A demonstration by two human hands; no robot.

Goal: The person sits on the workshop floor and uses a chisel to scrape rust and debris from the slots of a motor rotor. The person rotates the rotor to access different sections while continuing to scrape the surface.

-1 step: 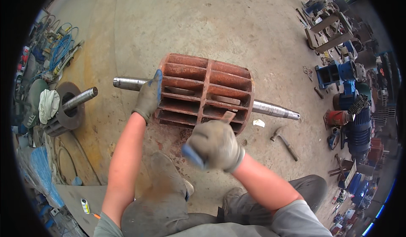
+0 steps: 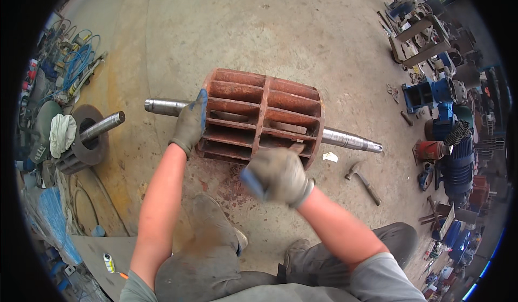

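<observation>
A rusty red-brown finned rotor [image 2: 264, 107] lies on its side on the floor ahead of me, with a bare steel shaft [image 2: 345, 138] sticking out at both ends. My left hand [image 2: 190, 124], in a grey glove with blue on it, grips the rotor's left end rim next to the shaft. In front of the lower right slots is my right hand [image 2: 278, 175], gloved and blurred by motion. Its fingers are closed round what looks like a flat scraper [image 2: 297, 149]; only the short blade end shows, at a slot, and the handle is hidden in the fist.
A hammer [image 2: 366, 184] and a white scrap [image 2: 330, 157] lie right of the rotor. At left stands a second shafted wheel [image 2: 89, 140] with a white cloth [image 2: 63, 134] on it. Motors and a blue housing [image 2: 421, 96] line the right side. Rust flakes speckle the floor below the rotor.
My right hand has shifted slightly up and to the right, bringing the blade along the slot. My left hand and the rotor stay where they were.
</observation>
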